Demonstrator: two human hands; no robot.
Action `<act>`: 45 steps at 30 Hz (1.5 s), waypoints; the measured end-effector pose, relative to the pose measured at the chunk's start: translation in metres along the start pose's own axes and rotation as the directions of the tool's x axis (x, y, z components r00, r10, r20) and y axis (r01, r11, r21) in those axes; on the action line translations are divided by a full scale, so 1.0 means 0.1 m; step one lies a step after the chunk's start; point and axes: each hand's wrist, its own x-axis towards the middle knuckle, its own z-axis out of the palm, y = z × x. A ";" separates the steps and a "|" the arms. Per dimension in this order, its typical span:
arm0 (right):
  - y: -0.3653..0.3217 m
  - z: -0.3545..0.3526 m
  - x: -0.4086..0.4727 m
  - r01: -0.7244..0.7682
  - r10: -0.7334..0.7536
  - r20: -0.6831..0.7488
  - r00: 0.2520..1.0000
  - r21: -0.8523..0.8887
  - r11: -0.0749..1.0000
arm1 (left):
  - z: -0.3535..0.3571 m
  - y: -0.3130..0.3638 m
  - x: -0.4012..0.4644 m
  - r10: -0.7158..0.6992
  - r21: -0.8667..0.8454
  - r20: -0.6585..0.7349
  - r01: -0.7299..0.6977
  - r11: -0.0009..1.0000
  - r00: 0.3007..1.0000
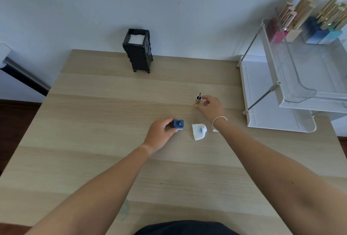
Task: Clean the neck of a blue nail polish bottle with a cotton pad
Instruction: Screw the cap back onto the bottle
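The blue nail polish bottle (178, 124) stands uncapped on the wooden table (112, 103), its dark neck pointing up. My left hand (159, 133) grips its left side with thumb and fingers. A crumpled white cotton pad (198, 131) with a blue stain lies on the table just right of the bottle, touching neither hand. My right hand (211, 108) is farther back, fingers closed around the gold cap (197, 100), which stands upside down on the table with its thin black brush pointing up.
A black holder (138, 51) with white pads stands at the table's far edge. A white two-tier rack (281, 92) at the right carries a clear tray of gold-capped polish bottles (308, 22). A dark bar (24, 77) slants at the far left.
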 end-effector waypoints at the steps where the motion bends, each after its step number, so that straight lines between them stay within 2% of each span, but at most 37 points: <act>1: 0.00 0.02 0.01 -0.001 0.001 -0.001 1.000 -0.004 1.000 | 0.00 0.00 0.00 -0.005 -0.002 0.004 0.005 1.000 1.000; 9: -0.06 0.05 0.00 0.054 -0.055 -0.033 0.998 -0.025 0.998 | -0.04 0.02 0.00 -0.025 -0.031 -0.002 0.025 0.999 1.000; 14: -0.13 -0.05 -0.17 0.174 -0.167 0.071 0.983 -0.105 0.979 | -0.11 0.07 0.00 -0.019 -0.062 -0.005 0.019 0.998 1.000; 19: -0.23 -0.25 -0.34 0.444 -0.374 0.268 0.888 -0.281 0.851 | -0.24 0.11 0.01 -0.027 -0.004 -0.045 0.027 1.000 0.999; 24: -0.33 -0.38 -0.45 0.567 -0.470 0.330 0.819 -0.342 0.749 | -0.37 0.17 0.01 0.023 0.092 -0.092 -0.015 0.996 0.995; 45: -0.46 -0.48 -0.61 0.588 -0.500 0.310 0.809 -0.452 0.671 | -0.48 0.30 -0.10 0.093 0.155 -0.117 -0.074 0.985 0.989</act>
